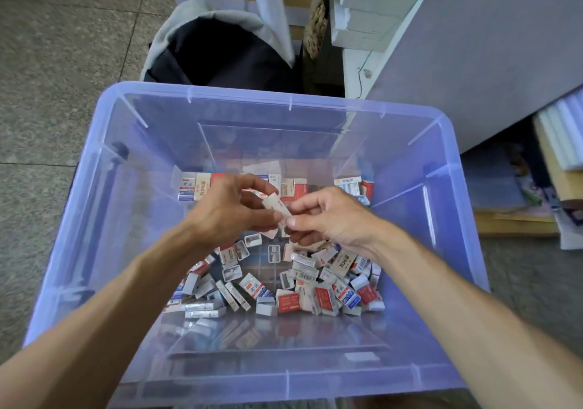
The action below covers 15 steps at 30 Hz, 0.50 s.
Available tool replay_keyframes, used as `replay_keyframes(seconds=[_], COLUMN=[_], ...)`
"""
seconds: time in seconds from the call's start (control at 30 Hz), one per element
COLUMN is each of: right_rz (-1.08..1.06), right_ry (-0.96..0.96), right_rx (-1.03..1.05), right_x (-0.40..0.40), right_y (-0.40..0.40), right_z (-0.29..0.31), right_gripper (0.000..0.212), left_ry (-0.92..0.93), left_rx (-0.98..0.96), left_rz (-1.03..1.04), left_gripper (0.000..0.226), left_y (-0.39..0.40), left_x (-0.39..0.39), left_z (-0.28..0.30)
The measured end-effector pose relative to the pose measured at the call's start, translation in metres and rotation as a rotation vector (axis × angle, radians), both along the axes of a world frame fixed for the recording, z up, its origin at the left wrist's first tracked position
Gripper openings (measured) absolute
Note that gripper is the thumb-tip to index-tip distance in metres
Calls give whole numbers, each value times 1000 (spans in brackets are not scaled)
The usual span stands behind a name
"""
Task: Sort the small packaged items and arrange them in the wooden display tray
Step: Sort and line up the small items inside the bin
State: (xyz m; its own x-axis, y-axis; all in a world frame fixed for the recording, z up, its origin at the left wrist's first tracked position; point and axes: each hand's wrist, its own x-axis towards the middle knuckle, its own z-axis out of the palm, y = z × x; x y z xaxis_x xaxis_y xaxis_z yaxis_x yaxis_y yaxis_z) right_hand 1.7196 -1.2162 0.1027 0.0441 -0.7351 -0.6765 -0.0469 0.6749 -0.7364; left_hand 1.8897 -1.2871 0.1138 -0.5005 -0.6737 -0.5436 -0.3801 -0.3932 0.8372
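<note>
A small white packet (277,210), oblong and glossy with a faint red mark, sits between both hands above the middle of the bin; the left hand (232,208) pinches its far end with curled fingers, and the right hand (328,219) pinches its near end between thumb and forefinger; just beneath the hands lies a loose heap of small boxes (284,285), card-like packs printed in red, white and blue, some flat, some on edge; beyond the hands a row of like packs (202,187) stands against the far wall; all sit in a translucent bluish plastic bin (104,187), smooth-walled with rounded corners, on a speckled stone floor (56,61); past the bin rests a dark bag with grey trim (217,48); to the right of the hands a grey panel (492,48) and stacked papers (558,143).
</note>
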Motion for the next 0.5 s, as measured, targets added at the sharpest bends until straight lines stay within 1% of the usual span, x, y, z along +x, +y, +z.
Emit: replay_keyframes(seconds=[0.07,0.13,0.2,0.27,0.3,0.37,0.43,0.5], right_rz=[-85,-273,-472,-603,-631,-641,-658,-672], right_ry=[75,160,240,259,260,274,270,264], right_rx=[3,33,50,49,48,52,50,46], right_x=[-12,-27,-41,-46,-46,-44,-44,-45], right_y=[6,8,6,3,2,0,-2,-3], right_z=[1,-1,-6,-11,-13,-17,-19,-20], right_gripper=[16,15,12,9,10,14,17,17], left_ry=[19,-52,-172,-240,-253,-267,-275,-336], left_rx=[-13,-96,-275,-435,-484,-512,-491,-548], left_rz=[-11,-94,-318,-571,-683,-863,-939,-958], left_gripper=[37,42,46,57,65,79,88,95], left_y=[3,6,8,10,11,14,19,22], left_x=[-9,-17,-24,-35,-41,-57,-71,-79], left_z=[-4,-15,-29,-43,-50,-64,-76,-89])
